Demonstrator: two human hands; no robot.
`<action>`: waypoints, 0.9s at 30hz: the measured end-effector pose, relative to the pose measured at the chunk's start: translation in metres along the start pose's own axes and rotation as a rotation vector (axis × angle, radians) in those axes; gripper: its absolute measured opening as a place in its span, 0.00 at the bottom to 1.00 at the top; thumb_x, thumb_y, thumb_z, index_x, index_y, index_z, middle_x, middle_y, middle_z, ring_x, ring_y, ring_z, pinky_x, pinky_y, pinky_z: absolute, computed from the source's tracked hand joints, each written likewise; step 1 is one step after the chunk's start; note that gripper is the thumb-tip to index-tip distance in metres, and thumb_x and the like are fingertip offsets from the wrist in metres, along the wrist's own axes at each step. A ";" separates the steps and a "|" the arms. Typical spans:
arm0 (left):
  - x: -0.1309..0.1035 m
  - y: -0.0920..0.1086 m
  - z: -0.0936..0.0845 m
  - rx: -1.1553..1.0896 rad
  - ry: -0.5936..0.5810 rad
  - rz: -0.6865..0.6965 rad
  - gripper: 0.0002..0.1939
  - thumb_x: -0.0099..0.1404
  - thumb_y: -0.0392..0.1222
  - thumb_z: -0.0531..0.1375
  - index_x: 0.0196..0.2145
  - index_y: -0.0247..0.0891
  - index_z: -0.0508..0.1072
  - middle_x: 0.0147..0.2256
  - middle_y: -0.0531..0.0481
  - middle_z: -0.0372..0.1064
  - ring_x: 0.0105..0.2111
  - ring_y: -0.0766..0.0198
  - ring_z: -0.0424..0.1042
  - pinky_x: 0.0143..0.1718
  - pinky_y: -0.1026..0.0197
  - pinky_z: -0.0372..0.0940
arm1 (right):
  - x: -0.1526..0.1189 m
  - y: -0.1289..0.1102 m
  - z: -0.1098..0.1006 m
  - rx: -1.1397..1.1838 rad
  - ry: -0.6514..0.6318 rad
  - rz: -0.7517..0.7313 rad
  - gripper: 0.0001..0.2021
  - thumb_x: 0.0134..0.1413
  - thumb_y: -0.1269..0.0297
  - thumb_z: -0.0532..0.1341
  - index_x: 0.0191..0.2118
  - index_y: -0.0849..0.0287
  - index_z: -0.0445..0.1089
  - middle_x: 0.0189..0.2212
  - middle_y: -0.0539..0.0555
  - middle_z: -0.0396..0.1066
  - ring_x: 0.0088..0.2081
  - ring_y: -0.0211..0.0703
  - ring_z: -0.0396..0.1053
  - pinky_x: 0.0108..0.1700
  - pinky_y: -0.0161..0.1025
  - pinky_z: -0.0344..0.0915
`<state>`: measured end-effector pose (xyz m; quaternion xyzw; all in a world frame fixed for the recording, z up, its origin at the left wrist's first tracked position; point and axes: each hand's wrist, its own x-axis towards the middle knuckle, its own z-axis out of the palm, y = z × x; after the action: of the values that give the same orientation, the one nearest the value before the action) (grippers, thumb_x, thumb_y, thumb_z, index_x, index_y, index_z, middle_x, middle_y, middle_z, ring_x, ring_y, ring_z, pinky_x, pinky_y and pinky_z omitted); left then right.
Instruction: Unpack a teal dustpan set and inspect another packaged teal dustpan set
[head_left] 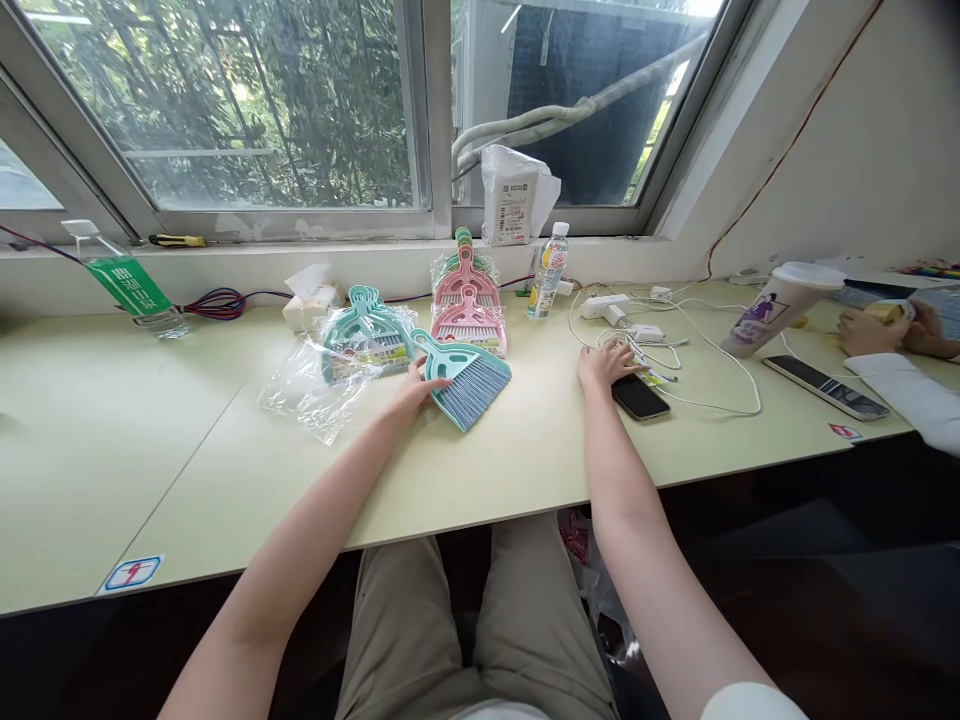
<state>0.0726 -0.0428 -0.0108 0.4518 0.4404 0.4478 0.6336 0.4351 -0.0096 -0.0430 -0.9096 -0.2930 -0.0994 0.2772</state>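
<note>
My left hand (426, 388) is closed on a teal mini dustpan-and-brush set (471, 378), thumb over its near side, with the grey bristles facing right and toward me. My right hand (606, 364) rests on the table with its fingers stretched out over some small yellow-and-white labels (655, 378), just behind a black phone (640, 397). Whether the fingertips pinch a label is hidden. Behind my left hand lie a stack of teal dustpan sets (365, 335) and a stack of pink ones (469, 310), both partly in clear plastic.
Crumpled clear plastic (315, 395) lies left of the teal stack, near a tissue pack (311, 300). White cables and a power strip (604, 305) sit behind my right hand. A drink bottle (549, 270), a tilted cup (780, 308) and another phone (825, 387) stand or lie around. A co-worker's hands (874, 328) are at far right.
</note>
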 end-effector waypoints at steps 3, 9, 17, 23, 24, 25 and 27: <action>0.000 0.001 0.001 -0.008 -0.006 -0.011 0.44 0.50 0.30 0.69 0.61 0.42 0.55 0.47 0.44 0.71 0.39 0.62 0.76 0.39 0.61 0.72 | 0.011 0.005 0.003 -0.017 -0.067 0.095 0.32 0.58 0.55 0.55 0.64 0.67 0.56 0.66 0.76 0.47 0.67 0.70 0.42 0.59 0.78 0.35; -0.003 0.003 0.004 0.016 -0.022 -0.009 0.41 0.50 0.30 0.69 0.59 0.41 0.58 0.45 0.46 0.72 0.37 0.63 0.75 0.38 0.62 0.72 | 0.018 0.006 0.006 -0.009 -0.094 0.054 0.22 0.56 0.63 0.56 0.56 0.63 0.66 0.56 0.72 0.65 0.61 0.67 0.55 0.58 0.79 0.35; -0.002 0.002 0.003 0.006 -0.025 -0.015 0.39 0.50 0.30 0.69 0.58 0.41 0.61 0.43 0.46 0.73 0.36 0.63 0.76 0.39 0.61 0.72 | 0.017 0.007 -0.003 0.072 -0.049 0.036 0.19 0.55 0.77 0.49 0.45 0.61 0.75 0.45 0.66 0.72 0.56 0.61 0.62 0.61 0.73 0.37; 0.004 -0.003 0.000 -0.060 -0.048 0.018 0.32 0.51 0.30 0.68 0.53 0.36 0.64 0.44 0.43 0.73 0.37 0.62 0.76 0.39 0.60 0.72 | 0.009 0.007 -0.019 0.147 0.045 -0.128 0.23 0.57 0.77 0.46 0.48 0.62 0.75 0.39 0.64 0.76 0.46 0.53 0.71 0.64 0.62 0.44; 0.004 -0.003 0.000 -0.069 -0.040 0.028 0.31 0.50 0.29 0.68 0.52 0.36 0.65 0.44 0.43 0.73 0.37 0.62 0.76 0.39 0.60 0.72 | 0.007 0.004 -0.024 0.165 0.066 -0.194 0.24 0.58 0.78 0.45 0.50 0.63 0.74 0.40 0.65 0.76 0.47 0.53 0.72 0.64 0.60 0.45; 0.004 -0.003 0.000 -0.078 -0.033 0.037 0.31 0.50 0.29 0.68 0.51 0.36 0.65 0.44 0.43 0.73 0.37 0.62 0.76 0.39 0.60 0.72 | 0.003 0.000 -0.030 0.193 0.079 -0.263 0.25 0.59 0.78 0.44 0.52 0.63 0.73 0.43 0.65 0.76 0.48 0.52 0.71 0.64 0.58 0.46; 0.004 -0.003 0.000 -0.089 -0.050 0.051 0.29 0.49 0.30 0.69 0.49 0.36 0.67 0.44 0.43 0.73 0.38 0.62 0.76 0.40 0.60 0.72 | -0.010 -0.014 -0.044 0.281 0.075 -0.391 0.26 0.60 0.77 0.43 0.56 0.63 0.69 0.48 0.66 0.74 0.51 0.51 0.70 0.64 0.55 0.49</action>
<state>0.0735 -0.0391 -0.0144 0.4455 0.3924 0.4715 0.6521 0.4182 -0.0298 -0.0034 -0.7838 -0.4638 -0.1431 0.3874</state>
